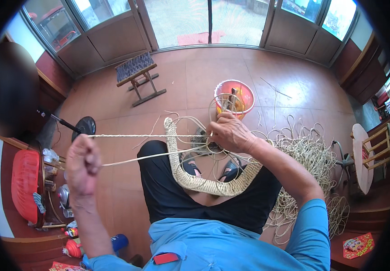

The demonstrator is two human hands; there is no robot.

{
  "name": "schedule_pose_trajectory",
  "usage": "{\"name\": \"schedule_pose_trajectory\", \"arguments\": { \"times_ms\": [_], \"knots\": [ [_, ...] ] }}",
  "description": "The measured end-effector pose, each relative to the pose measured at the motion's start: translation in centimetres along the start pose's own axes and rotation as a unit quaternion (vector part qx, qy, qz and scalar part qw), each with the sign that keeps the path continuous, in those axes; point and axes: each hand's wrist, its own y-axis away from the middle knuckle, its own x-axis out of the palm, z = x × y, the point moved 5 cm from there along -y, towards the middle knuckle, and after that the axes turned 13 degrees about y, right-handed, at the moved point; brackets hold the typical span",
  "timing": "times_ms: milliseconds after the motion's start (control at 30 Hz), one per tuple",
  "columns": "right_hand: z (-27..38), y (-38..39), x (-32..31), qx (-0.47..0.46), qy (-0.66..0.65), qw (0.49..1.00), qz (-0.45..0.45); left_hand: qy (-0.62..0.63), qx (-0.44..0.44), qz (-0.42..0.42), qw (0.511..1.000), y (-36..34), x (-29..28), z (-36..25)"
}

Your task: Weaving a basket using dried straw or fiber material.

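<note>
My left hand (84,165), slightly blurred at the left, is closed on pale cord pulled taut across to my right hand (230,133), whose bent fingers grip cords and loops near the middle. The upper strand (149,135) looks twisted; the lower one (154,157) is smoother. A U-shaped piece wrapped in pale woven cord (210,187) lies across my black-trousered thighs, with loose loops rising from it. A big tangled heap of the same cord (308,176) lies on the floor at my right. My sandalled feet show through the piece's opening.
Ahead are a red bucket (244,92) with objects inside, a folding stool (138,77) and glazed doors. At the left are a stand (84,126), red padded chair (25,185) and bottles. At the right are a round board (359,158) and wooden chair.
</note>
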Motion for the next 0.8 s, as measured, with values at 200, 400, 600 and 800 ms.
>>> {"name": "schedule_pose_trajectory", "arguments": {
  "times_ms": [200, 400, 600, 800],
  "knots": [
    [-0.7, -1.4, -3.6, 0.085, -0.018, 0.995, -0.055, -0.145, 0.035, -0.147, 0.978, -3.0, -13.4, -11.1],
    [1.6, -0.8, -4.3, 0.182, -0.003, 0.976, -0.115, -0.329, 0.128, -0.181, 0.918, -10.7, -8.6, -10.4],
    [3.3, -1.0, -4.9, 0.139, 0.034, 0.978, -0.152, -0.394, 0.204, -0.080, 0.893, -14.8, -1.0, -2.4],
    [4.4, -0.6, -5.1, 0.115, 0.074, 0.976, -0.172, -0.534, 0.353, -0.083, 0.763, -13.4, 5.8, 0.2]
  ]
}}
